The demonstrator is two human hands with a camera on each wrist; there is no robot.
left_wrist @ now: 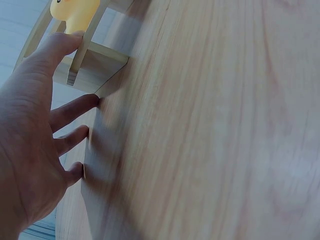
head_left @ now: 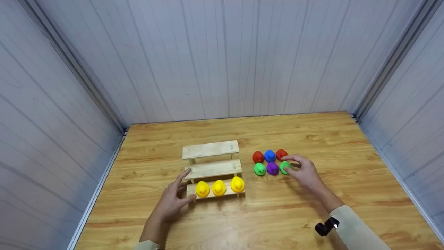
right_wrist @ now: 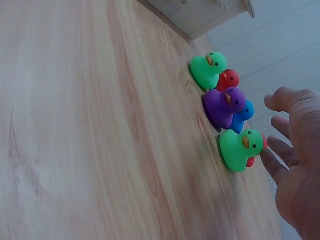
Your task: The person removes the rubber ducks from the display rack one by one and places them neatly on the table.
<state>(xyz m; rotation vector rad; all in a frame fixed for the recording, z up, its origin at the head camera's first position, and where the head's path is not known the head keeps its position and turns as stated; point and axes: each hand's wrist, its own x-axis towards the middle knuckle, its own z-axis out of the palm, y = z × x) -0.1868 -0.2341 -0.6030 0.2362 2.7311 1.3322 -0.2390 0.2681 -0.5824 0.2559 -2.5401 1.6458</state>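
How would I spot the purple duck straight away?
On the wooden table, right of the three shelves, six ducks sit in two rows. In the nearer row, between two green ducks, sits the purple duck, the only one of its colour.

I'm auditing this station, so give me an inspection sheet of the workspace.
Surface: wood-grain table, no damage visible.
Working items: three yellow ducks on the front shelf; middle shelf and back shelf beyond it; to their right on the table, two red ducks, two green ducks, one blue duck, one purple duck.
Clutter: nothing seen.
Hands: left hand touching the front shelf's left end; right hand beside the rightmost green duck, contact unclear.
Cables: nothing seen.
Surroundings: pale panelled walls on three sides; black device at the right sleeve.
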